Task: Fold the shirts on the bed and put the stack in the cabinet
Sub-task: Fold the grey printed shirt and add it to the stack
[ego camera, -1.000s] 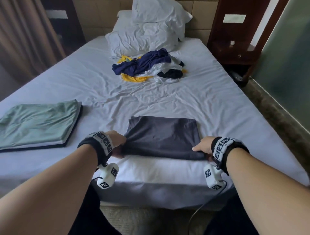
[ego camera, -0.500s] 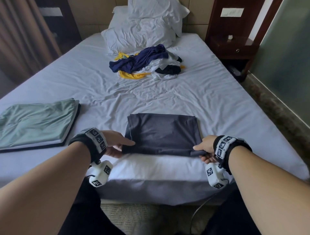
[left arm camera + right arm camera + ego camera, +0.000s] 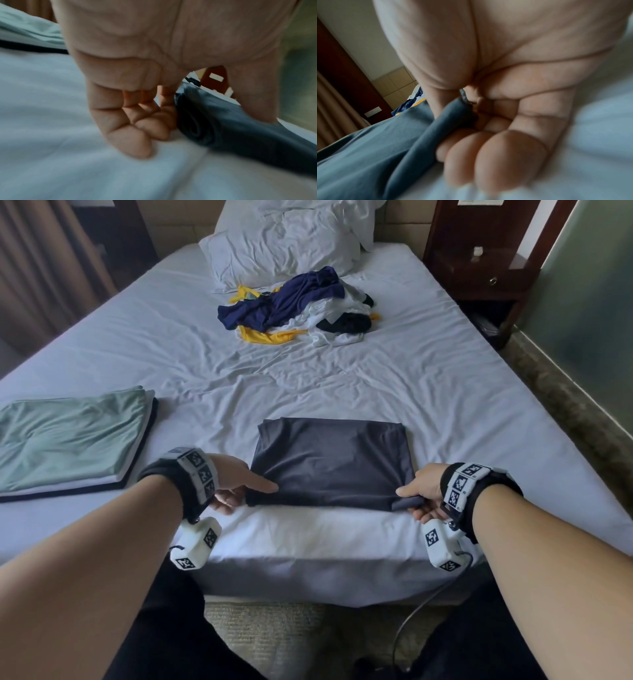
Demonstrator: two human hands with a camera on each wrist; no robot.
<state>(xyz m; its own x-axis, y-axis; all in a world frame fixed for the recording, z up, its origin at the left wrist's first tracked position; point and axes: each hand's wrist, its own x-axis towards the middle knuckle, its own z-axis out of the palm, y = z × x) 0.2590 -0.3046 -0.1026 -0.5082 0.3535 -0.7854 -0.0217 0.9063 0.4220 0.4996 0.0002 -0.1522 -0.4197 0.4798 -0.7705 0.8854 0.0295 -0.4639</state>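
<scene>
A wide bed (image 3: 445,392) with a wrinkled pale sheet fills the room, and everything else is placed against it. Two white pillows (image 3: 284,241) lean at the head of the bed, and just in front of them lies an unfolded heap of shirts (image 3: 294,302) in navy, white, yellow and black. A dark wooden nightstand (image 3: 479,265) stands beside the bed's far right corner, and a brown curtain (image 3: 44,268) hangs beyond its left side. On the left part of the bed, near the foot edge, rests a folded stack (image 3: 68,440) with a green shirt on top and a dark layer showing beneath. At the middle of the bed, close to the foot edge, the dark grey shirt (image 3: 332,460) lies folded into a flat rectangle. A person stands at the foot of the bed with both forearms reaching over it, each wrist wearing a black band with marker tags. The left hand (image 3: 236,484) grips the shirt's near left corner, thumb lying on top and the fingers (image 3: 142,129) curled under the rolled edge against the sheet. The right hand (image 3: 423,491) grips the near right corner, thumb on top and the fingers (image 3: 496,151) curled closed around a bunched fold of the cloth.
</scene>
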